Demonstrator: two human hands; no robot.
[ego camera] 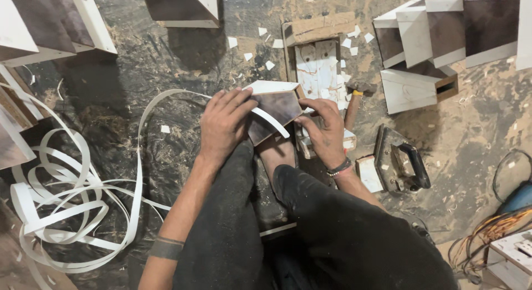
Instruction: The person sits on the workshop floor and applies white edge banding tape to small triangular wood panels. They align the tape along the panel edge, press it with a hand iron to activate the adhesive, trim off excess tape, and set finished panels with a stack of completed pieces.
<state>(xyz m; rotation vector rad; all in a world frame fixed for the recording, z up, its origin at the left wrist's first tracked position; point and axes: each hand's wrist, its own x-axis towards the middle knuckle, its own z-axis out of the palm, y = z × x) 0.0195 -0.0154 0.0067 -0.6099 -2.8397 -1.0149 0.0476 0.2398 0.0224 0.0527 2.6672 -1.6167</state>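
A small dark brown board piece with a white edge rests between my knees, tilted. My left hand lies flat over its left side and presses a white edge-banding strip that curves across its face. My right hand, with a beaded bracelet at the wrist, grips the board's right corner. The strip runs left from under my left hand into a loose coil of white banding on the floor.
A hammer lies just beyond my right hand. An old flat iron sits on the floor at the right. Brown-and-white board pieces are stacked at the back right and back left. Cables lie at the lower right.
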